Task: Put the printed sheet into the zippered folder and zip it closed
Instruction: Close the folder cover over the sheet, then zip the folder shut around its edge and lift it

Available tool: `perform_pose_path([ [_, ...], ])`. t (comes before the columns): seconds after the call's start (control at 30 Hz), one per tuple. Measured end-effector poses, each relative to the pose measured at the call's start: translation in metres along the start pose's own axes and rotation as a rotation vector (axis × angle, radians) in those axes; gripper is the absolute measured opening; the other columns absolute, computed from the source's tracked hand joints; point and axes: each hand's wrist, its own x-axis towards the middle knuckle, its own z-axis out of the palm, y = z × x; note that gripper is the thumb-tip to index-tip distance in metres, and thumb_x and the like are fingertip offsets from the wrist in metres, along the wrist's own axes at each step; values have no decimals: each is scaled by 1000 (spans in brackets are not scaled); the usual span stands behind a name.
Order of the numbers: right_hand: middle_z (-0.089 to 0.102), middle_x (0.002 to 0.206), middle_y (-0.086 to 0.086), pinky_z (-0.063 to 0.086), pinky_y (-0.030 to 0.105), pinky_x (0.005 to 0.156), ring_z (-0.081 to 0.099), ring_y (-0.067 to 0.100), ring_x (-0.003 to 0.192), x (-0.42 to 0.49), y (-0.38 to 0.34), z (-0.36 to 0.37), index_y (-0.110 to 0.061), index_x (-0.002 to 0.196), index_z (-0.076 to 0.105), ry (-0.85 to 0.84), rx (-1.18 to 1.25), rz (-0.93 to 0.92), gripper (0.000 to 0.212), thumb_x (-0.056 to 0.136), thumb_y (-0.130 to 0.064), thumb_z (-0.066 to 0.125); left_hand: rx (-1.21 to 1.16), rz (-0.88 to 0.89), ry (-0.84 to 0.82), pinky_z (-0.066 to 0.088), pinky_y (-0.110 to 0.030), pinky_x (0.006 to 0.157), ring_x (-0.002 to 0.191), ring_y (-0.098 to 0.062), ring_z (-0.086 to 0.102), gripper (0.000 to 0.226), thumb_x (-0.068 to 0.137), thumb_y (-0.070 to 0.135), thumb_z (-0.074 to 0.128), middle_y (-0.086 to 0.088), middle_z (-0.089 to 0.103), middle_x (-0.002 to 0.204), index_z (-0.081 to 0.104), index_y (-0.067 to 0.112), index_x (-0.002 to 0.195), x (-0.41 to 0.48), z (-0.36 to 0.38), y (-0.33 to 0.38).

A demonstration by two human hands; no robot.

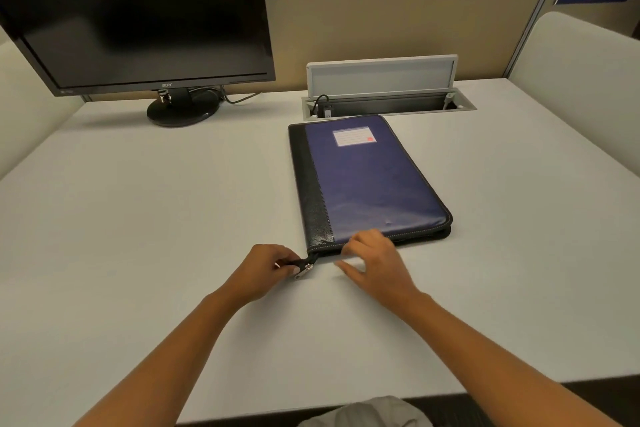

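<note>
Zippered folder [367,180] is laid flat & closed on the surface [138,218]. Zip pull [304,269] at its near-left corner is pinched by left hand [266,267]. Near edge is touched by right hand [374,260], fingers relaxed, nothing gripped.

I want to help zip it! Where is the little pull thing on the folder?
Look at the white desk and find the blue-and-black zippered folder lying flat. At its near left corner, the left hand pinches the zipper pull. It is the only small shiny silver tab there.
</note>
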Motion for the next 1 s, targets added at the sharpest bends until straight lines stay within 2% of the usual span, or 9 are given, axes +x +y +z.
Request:
perform_pose_path([
  [0.07,63,76,1,38,22,63,43,9,78,-2,-18,10,-16,72,62,-65,62,41,35,78,-49,52,-17,-4,4,41,-6,66,67,16,55,14,85,4,62,16,61,74,72,7,95,-1,1,-1],
  [0.17,62,91,-3,36,22,69,49,8,92,-3,-38,16,-19,85,65,-212,121,232,38,77,-55,59,-28,-2,11,41,-6,65,68,16,56,15,85,5,62,16,62,74,72,6,95,-2,3,-2],
  [0.3,56,91,-7,33,21,65,48,10,95,0,-54,22,-22,93,65,-227,127,365,43,72,-60,62,-60,2,14,40,-2,64,66,17,56,15,85,4,61,14,63,74,72,6,96,-3,3,0],
  [0.4,48,82,-11,29,19,57,51,11,96,3,-60,25,-21,91,66,-224,156,446,35,75,-52,64,-103,-6,6,42,-6,65,62,13,57,15,85,4,61,4,67,74,72,6,95,-3,3,1],
  [0.5,46,76,-12,31,23,67,53,15,98,4,-60,24,-19,90,67,-219,174,499,22,80,-38,60,-120,-5,-3,42,-8,65,60,11,56,15,85,4,61,-1,66,74,72,6,94,-3,2,2],
  [0.67,48,82,-7,32,25,67,48,16,88,5,-62,20,-22,79,57,-234,145,459,13,87,-30,50,-102,-20,3,41,-7,63,59,11,56,14,85,7,62,-3,67,77,72,7,94,-4,3,2],
  [0.8,59,97,6,29,29,66,54,24,95,3,-62,20,-16,87,53,-286,9,325,23,95,-30,37,-60,-35,24,41,-12,61,58,1,56,13,83,8,64,-5,68,74,73,7,92,-4,1,3],
  [0.9,61,106,9,29,30,68,56,28,100,5,-62,19,-12,100,57,-333,-70,273,33,98,-31,30,-9,-36,13,38,-8,52,51,10,53,13,83,8,64,0,65,66,74,8,91,-2,-3,6],
  [1.0,63,108,9,29,31,69,57,30,101,8,-58,15,-13,102,58,-373,-118,286,35,98,-32,29,43,-36,-7,35,-8,45,45,9,50,13,83,8,63,7,60,59,74,7,90,0,-7,10],
])
